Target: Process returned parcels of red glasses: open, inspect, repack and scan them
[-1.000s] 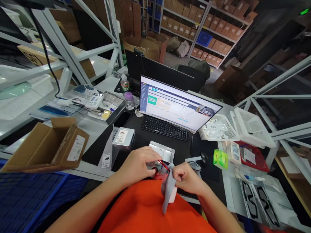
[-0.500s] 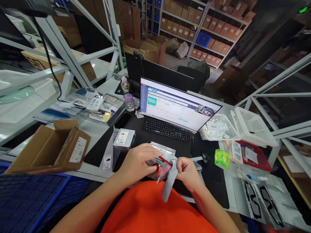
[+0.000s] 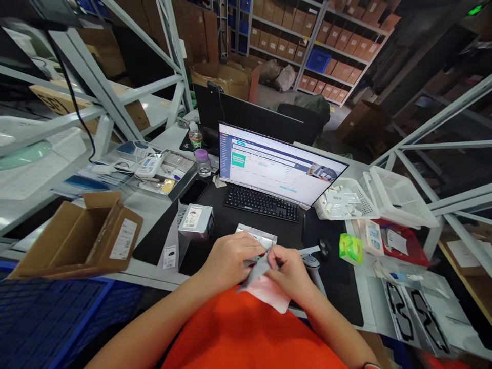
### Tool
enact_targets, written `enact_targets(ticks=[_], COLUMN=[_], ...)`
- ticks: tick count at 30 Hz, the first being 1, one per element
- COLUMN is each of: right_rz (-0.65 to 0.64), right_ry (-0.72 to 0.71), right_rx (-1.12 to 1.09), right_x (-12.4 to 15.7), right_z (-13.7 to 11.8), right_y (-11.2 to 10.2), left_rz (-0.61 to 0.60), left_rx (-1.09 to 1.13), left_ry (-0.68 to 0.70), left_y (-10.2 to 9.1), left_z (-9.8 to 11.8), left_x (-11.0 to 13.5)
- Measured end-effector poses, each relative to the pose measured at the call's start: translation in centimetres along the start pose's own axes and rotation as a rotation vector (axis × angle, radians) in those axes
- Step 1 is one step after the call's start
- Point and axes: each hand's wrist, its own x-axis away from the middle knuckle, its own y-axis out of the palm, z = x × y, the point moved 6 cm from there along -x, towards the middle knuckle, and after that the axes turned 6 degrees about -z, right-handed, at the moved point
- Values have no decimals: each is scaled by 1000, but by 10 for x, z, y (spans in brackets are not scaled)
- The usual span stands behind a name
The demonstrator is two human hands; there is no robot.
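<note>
My left hand has its fingers curled at the middle of the desk edge, just above the orange clothing. What it holds is mostly hidden now; half a second ago red-framed glasses showed in it. My right hand pinches a grey cloth against them, its pale pinkish lower part hanging below the fingers. Both hands nearly touch. Just beyond them lies an open silver-white box, partly covered by my left hand. A small labelled box stands left of my hands, beside a clear plastic sleeve.
A monitor and keyboard stand ahead. An open cardboard box sits left, above a blue crate. On the right are a mouse, a handheld scanner, a green packet and white baskets.
My hands have come closer together, and my right hand has drawn the cloth over the glasses. The red frame is covered now, and the cloth's pinkish part has swung into view.
</note>
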Motion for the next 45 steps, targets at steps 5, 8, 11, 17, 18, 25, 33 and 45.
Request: enact_targets(ticks=[5, 8, 11, 17, 18, 25, 33, 45], right_rz=[-398, -384, -273, -42, -101, -366, 87, -176], right_ry=[-109, -49, 31, 70, 50, 8, 165, -53], right_rx=[-200, -241, -203, -65, -86, -264, -482, -1], right_x=[14, 18, 14, -3, -3, 15, 0, -18], right_z=[10, 13, 8, 2, 3, 14, 21, -4], right_y=[-4, -7, 0, 10, 12, 3, -9, 16], left_rz=[-23, -18, -22, -35, -38, 1, 101, 94], left_rx=[209, 219, 135, 7, 46, 272, 53, -7], left_ry=[-111, -108, -107, -40, -50, -125, -117, -30], left_y=[-13, -16, -11, 1, 0, -14, -19, -13], left_z=[-23, -24, -18, -5, -8, -32, -32, -26], left_x=[13, 13, 8, 6, 8, 18, 10, 13])
